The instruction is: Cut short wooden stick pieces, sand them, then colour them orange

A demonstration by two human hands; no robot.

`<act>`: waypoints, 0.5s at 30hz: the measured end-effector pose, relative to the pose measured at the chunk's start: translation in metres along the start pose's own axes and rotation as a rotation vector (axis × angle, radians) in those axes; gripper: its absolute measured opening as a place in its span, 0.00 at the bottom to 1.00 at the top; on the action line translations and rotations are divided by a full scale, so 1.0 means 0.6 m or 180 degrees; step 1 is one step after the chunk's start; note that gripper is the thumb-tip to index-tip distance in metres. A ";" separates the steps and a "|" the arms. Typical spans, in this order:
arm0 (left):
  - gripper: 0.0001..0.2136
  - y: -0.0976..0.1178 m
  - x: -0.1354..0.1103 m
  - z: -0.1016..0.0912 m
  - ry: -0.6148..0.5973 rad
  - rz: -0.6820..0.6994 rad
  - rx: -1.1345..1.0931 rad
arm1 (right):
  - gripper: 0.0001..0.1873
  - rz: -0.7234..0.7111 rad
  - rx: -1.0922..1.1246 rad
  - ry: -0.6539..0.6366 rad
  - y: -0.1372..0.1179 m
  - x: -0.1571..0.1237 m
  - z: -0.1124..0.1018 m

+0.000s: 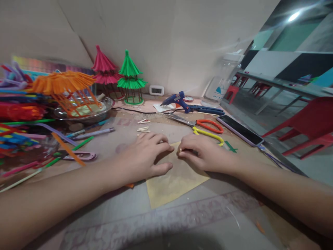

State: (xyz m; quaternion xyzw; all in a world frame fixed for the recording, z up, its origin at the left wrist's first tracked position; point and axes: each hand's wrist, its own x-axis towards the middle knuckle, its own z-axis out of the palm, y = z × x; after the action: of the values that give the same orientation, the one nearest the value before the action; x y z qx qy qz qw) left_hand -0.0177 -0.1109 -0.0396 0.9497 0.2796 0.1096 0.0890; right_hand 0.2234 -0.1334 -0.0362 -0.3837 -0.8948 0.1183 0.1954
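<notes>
Yellow paper (pixel 174 185) — visible part bare, seems early; right hand (pixel 200 151) pinches small stick (pixel 180 150), left hand (pixel 148 152) spread — cut sticks (pixel 143 128) beyond, unplaced.

Apparent letters "OK" (pixel 218 97) on the clear bottle (pixel 216 81), unreadable digits (pixel 156 91) on the small white clock (pixel 156 90).

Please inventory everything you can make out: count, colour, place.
Sheet: one, yellow, centre
Short sticks: several, pale, centre
Pipe cleaners: many, mixed colours, left
Pens: several, mixed, left
Model: one, orange, left
Bowl: one, silver, beneath model
Towers: two, pink and green, back left
Clock: one, white, back
Glue gun: one, blue, back
Scissors: count unclear, orange and yellow handles, right
Phone: one, dark screen, right
Bottle: one, clear, back right
Chairs: several, red, far right
Left hand: one, bare, over sheet's left edge
Right hand: one, bare, pinching something pale
</notes>
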 end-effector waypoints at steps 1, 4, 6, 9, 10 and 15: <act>0.19 0.000 0.000 0.000 -0.0003 0.0000 0.0014 | 0.10 -0.0086 0.0009 0.0007 -0.001 0.000 0.000; 0.19 0.001 0.000 -0.001 -0.0021 -0.0022 0.0042 | 0.10 -0.0117 -0.0155 0.0077 -0.004 -0.001 0.000; 0.19 0.001 0.000 -0.002 -0.0063 -0.0023 0.0022 | 0.09 -0.0032 -0.0131 0.0058 -0.010 -0.002 0.003; 0.19 0.001 0.000 -0.002 -0.0074 -0.0017 0.0000 | 0.08 -0.0013 0.0129 0.0072 -0.022 -0.003 0.008; 0.18 0.001 0.001 -0.002 -0.0058 -0.0017 0.0003 | 0.07 0.0053 0.0289 0.0134 -0.024 -0.002 0.010; 0.17 0.002 0.000 -0.001 0.0023 0.0023 0.0007 | 0.04 0.0872 0.2172 0.0501 -0.005 0.007 0.007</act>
State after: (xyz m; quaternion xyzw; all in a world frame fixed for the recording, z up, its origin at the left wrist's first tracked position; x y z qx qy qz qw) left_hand -0.0171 -0.1121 -0.0390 0.9504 0.2766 0.1129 0.0865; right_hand 0.2171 -0.1329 -0.0381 -0.4207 -0.7265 0.4048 0.3625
